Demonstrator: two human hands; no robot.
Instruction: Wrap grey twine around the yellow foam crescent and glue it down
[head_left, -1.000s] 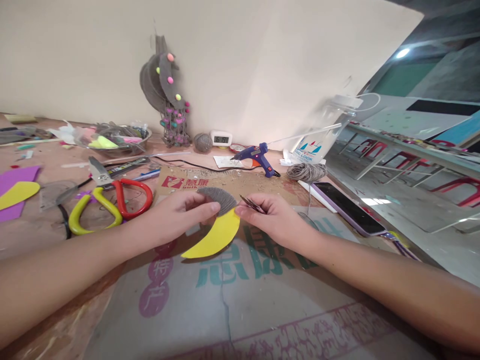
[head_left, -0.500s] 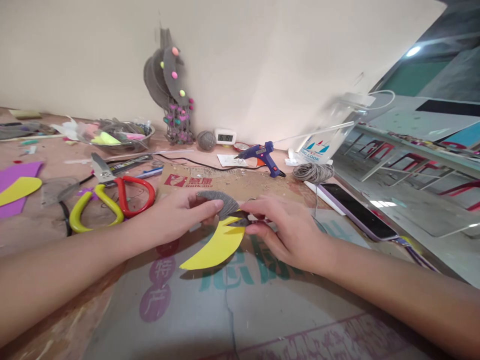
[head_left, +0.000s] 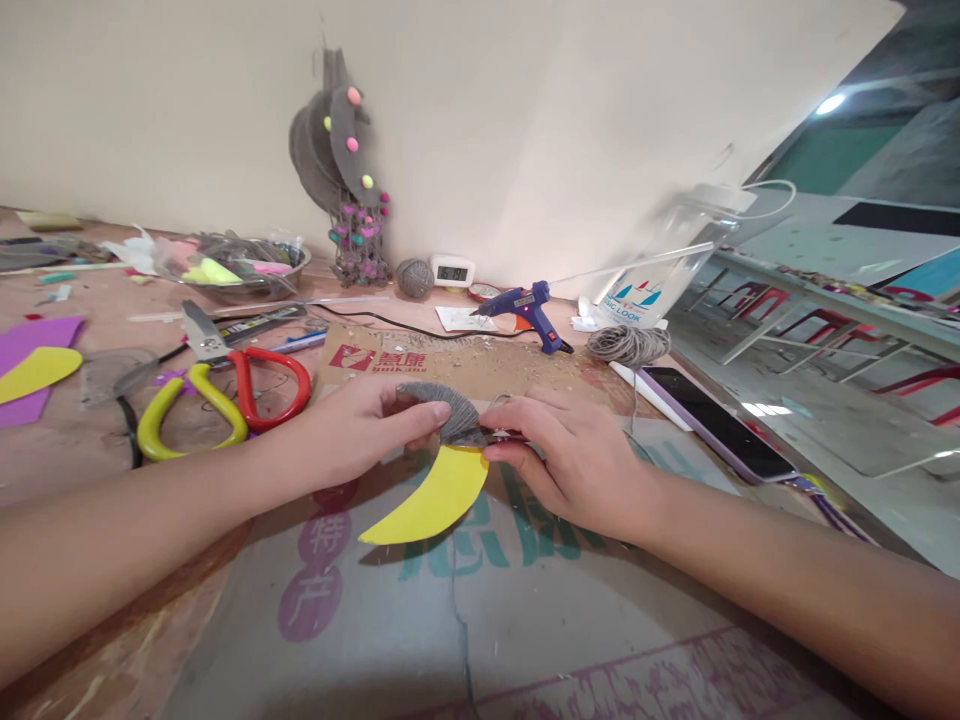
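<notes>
A yellow foam crescent (head_left: 431,495) lies on printed cardboard (head_left: 465,600), its upper end wrapped in grey yarn (head_left: 442,405). My left hand (head_left: 360,425) pinches the yarn-wrapped end from the left, thumb and fingers closed on it. My right hand (head_left: 562,450) is closed on a small dark tool, perhaps small scissors (head_left: 499,435), whose tip touches the wrapped edge of the crescent. Most of the tool is hidden under my fingers.
Yellow and red-handled scissors (head_left: 225,395) lie to the left. A blue glue gun (head_left: 525,312), a twine coil (head_left: 626,345), a phone (head_left: 709,415), a yarn ball (head_left: 414,277), a small clock (head_left: 454,270), a bowl of scraps (head_left: 232,272) and a hanging grey decoration (head_left: 341,165) stand further back.
My right hand has moved left and down, bringing the small dark tool from above the crescent onto its yarn-wrapped edge. My left hand has kept its hold.
</notes>
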